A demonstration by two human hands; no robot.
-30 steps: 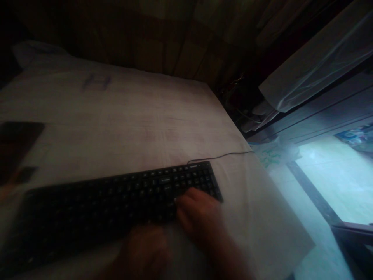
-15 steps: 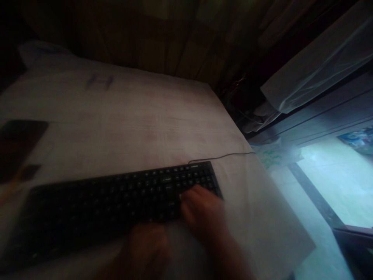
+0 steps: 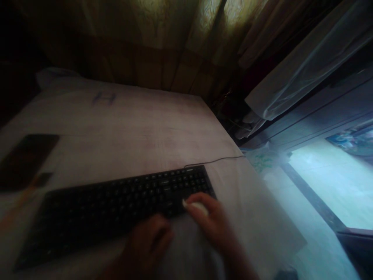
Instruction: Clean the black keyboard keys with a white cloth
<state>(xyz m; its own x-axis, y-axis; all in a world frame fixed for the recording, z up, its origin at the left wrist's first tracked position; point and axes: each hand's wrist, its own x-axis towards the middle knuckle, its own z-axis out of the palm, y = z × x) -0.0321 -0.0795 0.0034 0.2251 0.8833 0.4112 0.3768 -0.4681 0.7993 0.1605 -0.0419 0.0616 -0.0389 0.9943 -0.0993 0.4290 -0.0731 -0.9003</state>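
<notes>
A black keyboard (image 3: pixel 116 202) lies across a pale cloth-covered surface (image 3: pixel 140 128). My right hand (image 3: pixel 214 225) rests at the keyboard's right end, near its front corner. Its fingers are curled around a small pale object (image 3: pixel 199 207) that I cannot identify in the dim light. My left hand (image 3: pixel 145 245) sits just in front of the keyboard's near edge, left of the right hand. Its fingers are curled in, and whether they hold anything is hidden. Both hands are dark and slightly blurred.
A thin cable (image 3: pixel 215 160) runs from the keyboard's back right corner off the surface's right edge. A dark flat phone-like slab (image 3: pixel 27 159) lies at the far left. Dark curtains (image 3: pixel 175 42) hang behind; a bright floor (image 3: pixel 329 182) lies to the right below.
The view has tipped up and shifted slightly. My right hand has drawn back from the keys to the keyboard's front corner, and a pale object now shows under its fingers. My left hand edged up towards the keyboard.
</notes>
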